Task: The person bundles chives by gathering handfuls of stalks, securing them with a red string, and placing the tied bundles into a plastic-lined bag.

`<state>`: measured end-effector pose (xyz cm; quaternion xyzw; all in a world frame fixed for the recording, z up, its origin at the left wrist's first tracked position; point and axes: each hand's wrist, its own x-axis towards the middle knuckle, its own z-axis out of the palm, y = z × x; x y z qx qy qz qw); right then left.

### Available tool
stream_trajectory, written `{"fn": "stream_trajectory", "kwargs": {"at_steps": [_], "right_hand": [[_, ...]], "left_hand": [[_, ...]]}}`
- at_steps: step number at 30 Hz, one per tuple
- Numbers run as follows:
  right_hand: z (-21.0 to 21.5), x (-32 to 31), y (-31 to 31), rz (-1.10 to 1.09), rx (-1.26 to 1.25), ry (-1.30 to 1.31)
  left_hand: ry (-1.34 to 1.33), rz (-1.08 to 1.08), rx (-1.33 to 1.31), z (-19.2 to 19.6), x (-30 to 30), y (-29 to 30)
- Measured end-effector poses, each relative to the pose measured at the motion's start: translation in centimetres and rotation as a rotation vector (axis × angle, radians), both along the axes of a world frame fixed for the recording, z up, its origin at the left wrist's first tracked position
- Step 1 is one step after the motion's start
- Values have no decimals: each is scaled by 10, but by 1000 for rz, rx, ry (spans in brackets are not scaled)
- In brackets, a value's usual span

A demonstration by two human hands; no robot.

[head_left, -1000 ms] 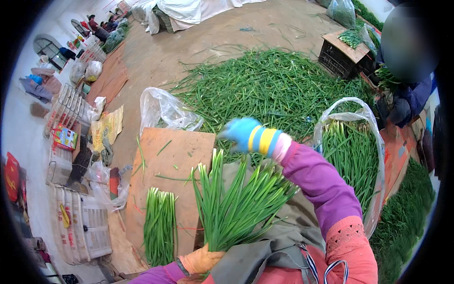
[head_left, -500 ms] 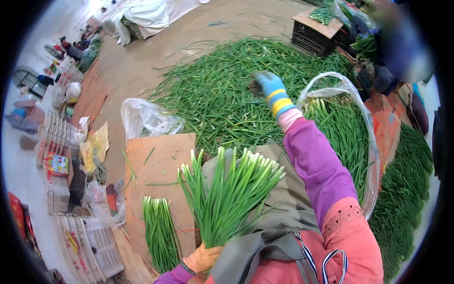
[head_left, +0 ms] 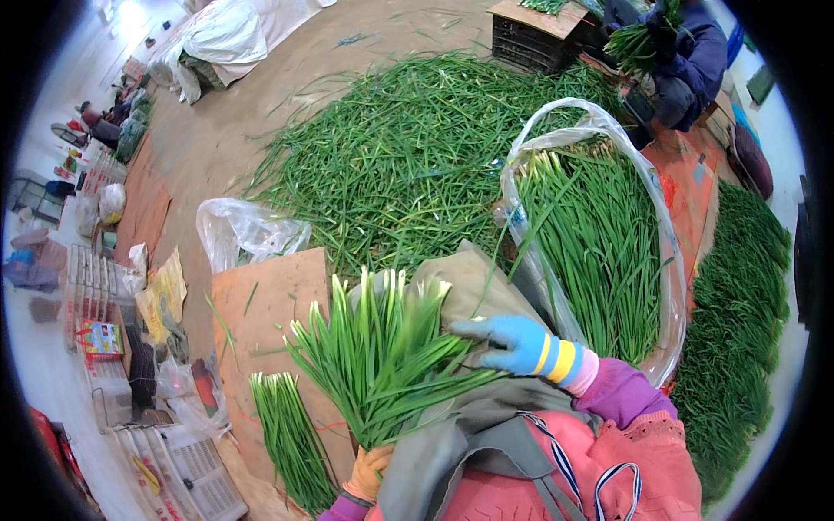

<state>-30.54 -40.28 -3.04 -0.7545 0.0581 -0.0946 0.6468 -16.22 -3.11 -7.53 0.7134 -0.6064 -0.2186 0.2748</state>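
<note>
My left hand [head_left: 368, 473], in an orange glove, is closed around the lower part of a bunch of garlic chives [head_left: 387, 369]. Their pale cut ends fan upward and away from me. My right hand [head_left: 521, 345], in a blue glove with yellow bands, is at the right side of this bunch. Its fingers are stretched toward the stalks, with the fingertips touching or very near them. A smaller bunch of chives [head_left: 291, 434] lies on a wooden board [head_left: 269, 300] to the left. Grey-green cloth [head_left: 473, 282] covers my lap.
A large heap of loose chives [head_left: 408, 156] spreads ahead. At right stand a plastic-lined container of chives [head_left: 599, 252] and a dark green pile [head_left: 730, 339]. Another person [head_left: 686, 69] sits far right, near a board-topped crate [head_left: 530, 39]. White crates [head_left: 182, 473] sit at left.
My right hand has come back from over the loose heap to the right side of the held bunch. My left hand still grips the bunch. The whole view has shifted slightly.
</note>
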Motion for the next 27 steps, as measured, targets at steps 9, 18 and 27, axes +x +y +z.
{"fn": "stream_trajectory", "kwargs": {"at_steps": [9,18,27], "right_hand": [[8,-6,-23,205,259,312],[-46,95,-94,-305,332,226],[-65,177,-63,456,-146,538]], "left_hand": [[39,41,-26,-10,2,8],[87,7,-54,-23,4,20],[18,69,-56,-18,-6,28]]}}
